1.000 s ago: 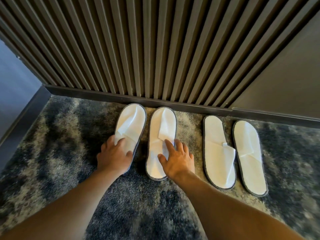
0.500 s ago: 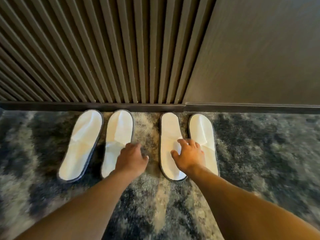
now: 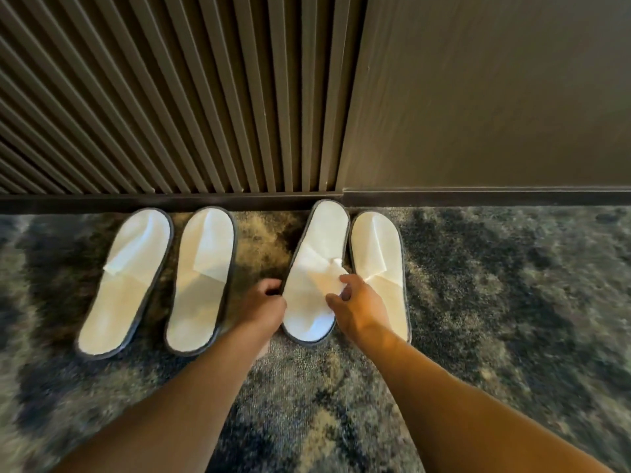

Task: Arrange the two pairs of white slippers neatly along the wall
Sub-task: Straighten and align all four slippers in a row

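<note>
- Now your left hand (image 3: 264,307) curls its fingers on the third slipper (image 3: 316,268)'s left edge.
- Your right hand (image 3: 358,303) pinches its crumpled strap.
- All four slippers lie along the wall (image 3: 478,97).

Likely a hotel room: disposable white slippers (image 3: 205,278) on mottled carpet (image 3: 495,302) below dark slatted wall panelling (image 3: 170,97).

left pair (image 3: 157,279): flat, toes at wall | right pair (image 3: 345,257): third slipper tilted
</note>
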